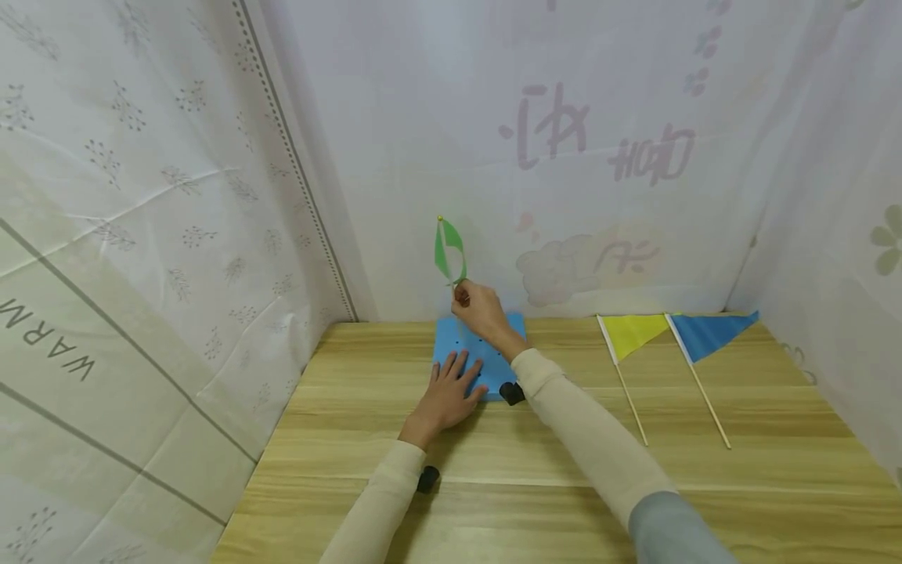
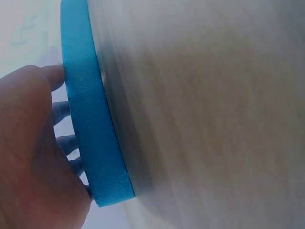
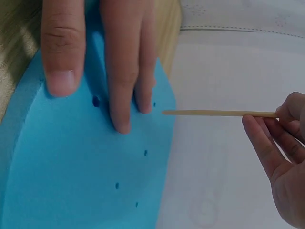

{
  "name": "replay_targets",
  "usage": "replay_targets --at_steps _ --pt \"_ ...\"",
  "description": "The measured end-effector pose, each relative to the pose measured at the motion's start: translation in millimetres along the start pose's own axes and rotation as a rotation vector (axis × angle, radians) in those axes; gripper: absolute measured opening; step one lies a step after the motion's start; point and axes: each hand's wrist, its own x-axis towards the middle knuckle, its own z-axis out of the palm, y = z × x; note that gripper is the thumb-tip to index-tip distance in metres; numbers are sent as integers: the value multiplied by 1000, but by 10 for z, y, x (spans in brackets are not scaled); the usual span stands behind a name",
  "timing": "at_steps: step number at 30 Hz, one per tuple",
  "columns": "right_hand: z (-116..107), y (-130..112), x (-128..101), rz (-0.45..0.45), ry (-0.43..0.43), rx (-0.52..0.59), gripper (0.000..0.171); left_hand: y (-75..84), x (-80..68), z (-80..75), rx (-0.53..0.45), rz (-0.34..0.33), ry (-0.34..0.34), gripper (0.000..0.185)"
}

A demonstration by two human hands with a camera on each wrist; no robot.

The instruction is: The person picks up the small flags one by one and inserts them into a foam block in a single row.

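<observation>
A blue foam block (image 1: 510,325) with several small holes in its top lies on the wooden table. My left hand (image 1: 449,395) presses on its near left part with fingers spread; in the left wrist view, the left hand (image 2: 33,143) touches the top of the thick blue foam block (image 2: 90,119). Above the far part of the block, my right hand (image 1: 482,309) pinches the stick of a green flag (image 1: 454,235). In the right wrist view the bare lower end of the flag's stick (image 3: 205,113) points toward the block, apart from the holes.
To the right lie a yellow flag (image 1: 630,333) and a blue flag (image 1: 715,337), both on thin wooden sticks. A patterned white cloth (image 1: 423,117) hangs behind the table (image 1: 564,501), with more cloth at the sides.
</observation>
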Motion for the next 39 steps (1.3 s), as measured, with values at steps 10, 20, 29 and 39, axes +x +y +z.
replay_targets --at_steps 10,20,29,39 --pt "130 70 -16 -20 14 -2 9 52 -2 -30 14 -8 2 61" --pt "167 85 -29 -20 -11 -18 17 27 4 -21 17 3 19 61" --pt "220 143 -50 27 -30 -43 17 30 -3 -20 24 -7 7 61" --pt "120 128 -77 27 -16 -58 18 13 1 4 18 -13 0 62"
